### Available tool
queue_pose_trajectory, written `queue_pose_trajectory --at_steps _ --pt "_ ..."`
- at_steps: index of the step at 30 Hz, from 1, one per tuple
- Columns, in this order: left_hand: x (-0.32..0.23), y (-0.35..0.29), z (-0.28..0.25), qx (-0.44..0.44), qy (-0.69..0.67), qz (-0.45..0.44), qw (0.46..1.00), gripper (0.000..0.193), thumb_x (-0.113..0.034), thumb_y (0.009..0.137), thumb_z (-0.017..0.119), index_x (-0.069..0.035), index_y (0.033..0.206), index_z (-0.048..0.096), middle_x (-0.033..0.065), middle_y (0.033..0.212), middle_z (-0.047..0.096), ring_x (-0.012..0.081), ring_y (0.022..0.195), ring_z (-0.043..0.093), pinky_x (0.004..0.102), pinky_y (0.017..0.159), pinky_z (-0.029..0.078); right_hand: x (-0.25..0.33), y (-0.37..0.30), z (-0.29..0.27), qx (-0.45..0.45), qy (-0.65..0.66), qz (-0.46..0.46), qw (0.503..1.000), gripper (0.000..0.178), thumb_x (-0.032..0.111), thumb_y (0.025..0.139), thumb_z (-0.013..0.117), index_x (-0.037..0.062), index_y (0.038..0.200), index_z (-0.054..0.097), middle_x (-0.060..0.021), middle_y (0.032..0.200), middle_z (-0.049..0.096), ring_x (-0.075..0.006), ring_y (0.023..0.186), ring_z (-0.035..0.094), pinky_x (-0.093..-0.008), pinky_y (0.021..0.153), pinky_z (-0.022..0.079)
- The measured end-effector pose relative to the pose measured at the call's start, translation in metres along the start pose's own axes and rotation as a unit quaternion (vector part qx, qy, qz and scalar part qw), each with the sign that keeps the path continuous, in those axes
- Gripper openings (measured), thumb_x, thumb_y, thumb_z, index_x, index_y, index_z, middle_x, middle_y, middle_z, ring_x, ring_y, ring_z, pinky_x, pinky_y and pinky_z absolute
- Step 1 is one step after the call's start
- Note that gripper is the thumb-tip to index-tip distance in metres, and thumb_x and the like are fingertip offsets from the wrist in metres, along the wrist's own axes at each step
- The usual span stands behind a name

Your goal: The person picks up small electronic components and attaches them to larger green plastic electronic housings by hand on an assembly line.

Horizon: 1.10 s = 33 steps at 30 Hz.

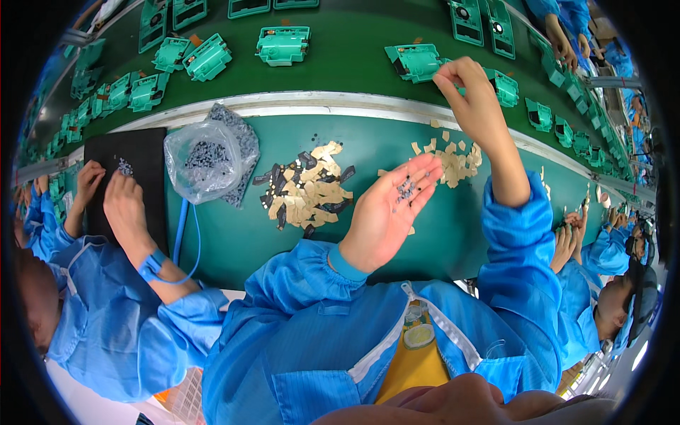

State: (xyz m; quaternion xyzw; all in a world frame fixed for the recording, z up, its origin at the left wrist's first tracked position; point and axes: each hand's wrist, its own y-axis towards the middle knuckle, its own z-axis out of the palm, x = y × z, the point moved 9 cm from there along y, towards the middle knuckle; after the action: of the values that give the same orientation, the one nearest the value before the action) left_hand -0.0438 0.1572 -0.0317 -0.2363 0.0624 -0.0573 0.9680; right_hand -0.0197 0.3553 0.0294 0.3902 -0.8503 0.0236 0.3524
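My left hand (388, 212) is held palm up over the green bench (234, 234), cupping several small grey parts (405, 190) near its fingers. My right hand (473, 95) reaches out over the dark green belt (333, 67). Its fingertips are pinched together at the right edge of a green plastic housing (413, 61). Whether they grip something small is hidden. Another green housing (506, 89) lies just behind that hand.
A pile of tan and black slips (307, 190) and a smaller tan pile (453, 161) lie on the bench. A clear bag of grey parts (204, 161) sits at left. A co-worker's hands (124, 202) work on a black mat (145, 152). More housings (283, 44) ride the belt. Another person (602, 283) is at right.
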Motion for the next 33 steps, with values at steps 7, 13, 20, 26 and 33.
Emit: queue_pose_trajectory --at_steps 7,13,20,26,33 --pt "-0.004 -0.003 0.004 0.003 -0.007 -0.011 1.000 0.047 -0.021 0.103 0.039 0.007 0.141 0.044 0.0191 0.147 0.048 0.0271 0.139 0.044 0.0377 0.117 0.033 -0.012 0.030 0.030 0.105 -0.067 -0.043 0.991 0.009 0.008 0.089 0.066 -0.0004 0.091 0.062 -0.0124 0.089 0.060 -0.0300 0.092 0.056 -0.0388 0.082 0.046" --pt "-0.005 -0.001 0.004 0.014 -0.013 -0.012 1.000 0.047 -0.022 0.103 0.039 0.007 0.140 0.046 0.0187 0.146 0.049 0.0267 0.137 0.046 0.0380 0.118 0.033 -0.015 0.037 0.038 0.138 -0.045 -0.013 0.989 0.010 0.009 0.089 0.067 -0.0005 0.090 0.063 -0.0113 0.089 0.061 -0.0283 0.090 0.058 -0.0385 0.080 0.048" --pt "-0.006 -0.001 0.004 0.021 -0.022 -0.012 0.999 0.047 -0.022 0.104 0.039 0.007 0.140 0.047 0.0185 0.145 0.050 0.0264 0.137 0.046 0.0385 0.118 0.034 -0.015 0.038 0.043 0.163 -0.039 0.000 0.986 0.011 0.010 0.090 0.066 -0.0007 0.092 0.064 -0.0114 0.090 0.062 -0.0261 0.090 0.059 -0.0365 0.079 0.049" --pt "-0.006 -0.001 0.007 0.030 -0.021 -0.009 0.999 0.047 -0.022 0.103 0.040 0.007 0.140 0.048 0.0182 0.144 0.051 0.0252 0.136 0.047 0.0388 0.117 0.035 -0.014 0.039 0.043 0.171 -0.038 0.017 0.984 0.009 0.008 0.092 0.062 -0.0012 0.093 0.063 -0.0118 0.090 0.061 -0.0265 0.092 0.058 -0.0366 0.081 0.047" --pt "-0.006 -0.003 0.008 0.031 -0.018 -0.008 0.999 0.047 -0.023 0.104 0.040 0.006 0.140 0.047 0.0179 0.145 0.051 0.0247 0.136 0.048 0.0380 0.117 0.034 -0.010 0.040 0.049 0.163 -0.058 -0.007 0.985 0.009 0.008 0.092 0.060 -0.0006 0.092 0.062 -0.0122 0.091 0.060 -0.0282 0.095 0.057 -0.0372 0.084 0.045"
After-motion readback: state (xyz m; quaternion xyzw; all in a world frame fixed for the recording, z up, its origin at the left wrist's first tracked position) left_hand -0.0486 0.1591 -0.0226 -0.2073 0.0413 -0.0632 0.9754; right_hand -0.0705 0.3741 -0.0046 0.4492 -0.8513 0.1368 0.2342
